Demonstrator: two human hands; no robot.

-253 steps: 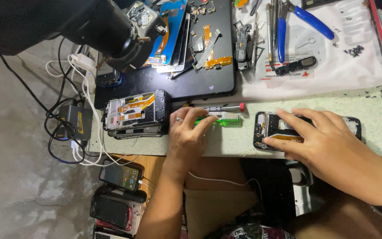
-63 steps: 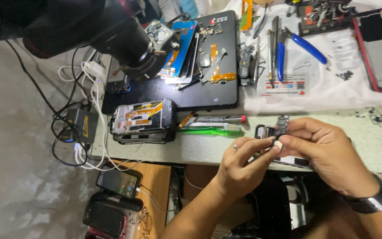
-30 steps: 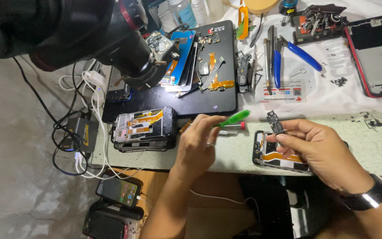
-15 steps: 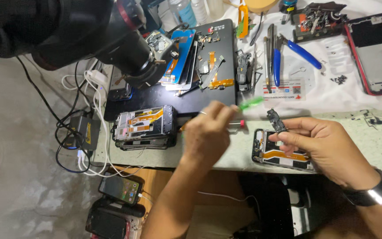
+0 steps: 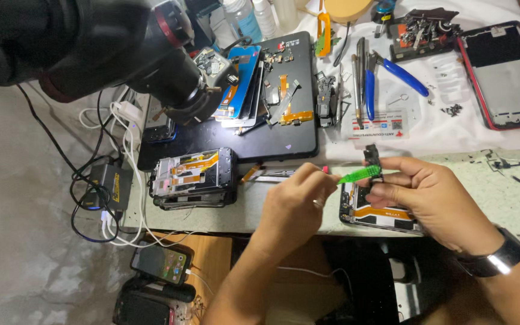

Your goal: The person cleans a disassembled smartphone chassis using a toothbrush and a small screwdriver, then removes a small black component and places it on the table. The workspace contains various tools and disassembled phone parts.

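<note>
Head view is the only one you have, so read the whole step from it. Your left hand [image 5: 293, 201] is closed around a green-handled screwdriver [image 5: 359, 176], its shaft running rightward toward the small dark part [image 5: 372, 161] that your right hand [image 5: 425, 195] pinches upright between thumb and fingers. Both hands are holding something — neither is free, and neither is spread wide. The part sits just above the opened phone [image 5: 380, 212], which lies flat on the pale desk [image 5: 513, 198] partly under your right palm.

To do this well, I judge the main thing is steadiness: keep your right wrist resting on the desk edge so the part does not wobble as the tip meets it. Bring the driver in along its own line rather than at a slant — a slanted tip is likely to slip off a small screw head. Whether the tip is seated yet is too small to tell, so check that by feel before you turn.

Work low over the phone, so that anything you drop lands near it rather than on the floor. Loose screws [image 5: 452, 109] already lie scattered on the white cloth [image 5: 440, 132] beyond, near the blue-handled pliers [image 5: 392, 72]. A stack of phone frames [image 5: 194, 177] sits well to your left, clear of your elbow.
</note>
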